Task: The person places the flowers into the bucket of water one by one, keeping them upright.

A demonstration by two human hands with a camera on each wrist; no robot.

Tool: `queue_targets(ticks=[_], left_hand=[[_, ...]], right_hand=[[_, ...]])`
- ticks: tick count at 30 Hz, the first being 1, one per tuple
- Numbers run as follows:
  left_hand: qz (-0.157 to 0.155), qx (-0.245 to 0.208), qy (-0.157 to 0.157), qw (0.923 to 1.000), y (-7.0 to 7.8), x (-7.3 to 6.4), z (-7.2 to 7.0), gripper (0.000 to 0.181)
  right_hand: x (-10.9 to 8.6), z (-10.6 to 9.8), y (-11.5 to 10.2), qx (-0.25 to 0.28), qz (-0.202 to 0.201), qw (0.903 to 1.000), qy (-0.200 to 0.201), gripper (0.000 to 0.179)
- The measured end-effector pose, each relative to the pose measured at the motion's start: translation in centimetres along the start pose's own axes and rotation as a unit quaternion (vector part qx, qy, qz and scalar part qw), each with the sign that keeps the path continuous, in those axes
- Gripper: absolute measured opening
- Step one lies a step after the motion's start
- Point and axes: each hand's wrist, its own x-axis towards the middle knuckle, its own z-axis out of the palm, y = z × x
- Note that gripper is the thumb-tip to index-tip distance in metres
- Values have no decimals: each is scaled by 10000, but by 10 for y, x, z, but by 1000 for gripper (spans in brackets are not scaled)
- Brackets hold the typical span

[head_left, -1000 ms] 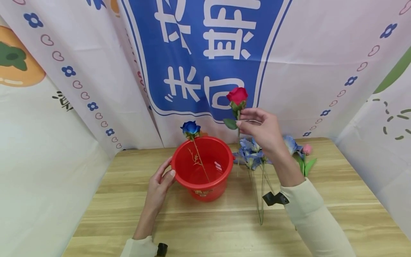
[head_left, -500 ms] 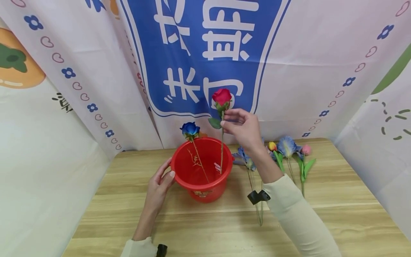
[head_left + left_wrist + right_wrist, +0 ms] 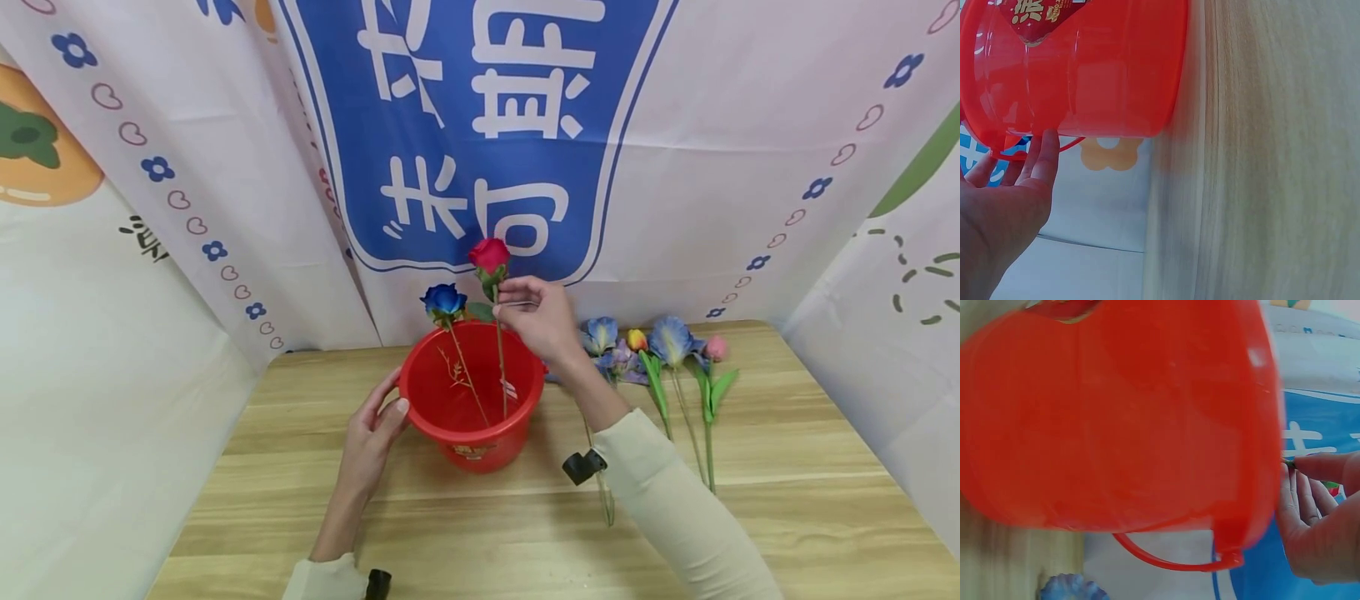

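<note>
My right hand (image 3: 543, 321) pinches the stem of a red rose (image 3: 489, 255) just below its bloom. The rose stands almost upright, its lower stem down inside the red bucket (image 3: 486, 456). Against the bucket's left side rests my left hand (image 3: 372, 427), thumb at the rim and nearly straight fingers (image 3: 1045, 164) on the outer wall under it. A blue rose (image 3: 444, 300) leans in the bucket, its bloom above the back rim. From the right wrist, the bucket wall hides most of the red rose.
Right of the bucket lie blue irises (image 3: 672, 340), a yellow-orange tulip (image 3: 637, 339) and a pink tulip (image 3: 716, 348) on the wooden table (image 3: 300, 492). A printed cloth (image 3: 697, 208) hangs behind the table. The bucket's red handle (image 3: 1169, 564) hangs at its side.
My right hand has carried the red rose leftward from beside the bucket to over it, then lowered its stem inside. The left hand has stayed at the rim.
</note>
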Motion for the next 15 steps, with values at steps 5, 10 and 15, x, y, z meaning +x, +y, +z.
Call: queue_targets(ticks=[5, 10, 15], left_hand=[[45, -27, 9, 10000, -1, 1, 0, 53], [89, -98, 3, 9999, -1, 0, 0, 53], [91, -133, -7, 9999, 0, 1, 1, 53]], right_hand=[[2, 10, 10, -91, 175, 9998, -92, 31], [5, 17, 18, -386, 280, 9988, -48, 29], [6, 21, 23, -806, 326, 9962, 54, 28]])
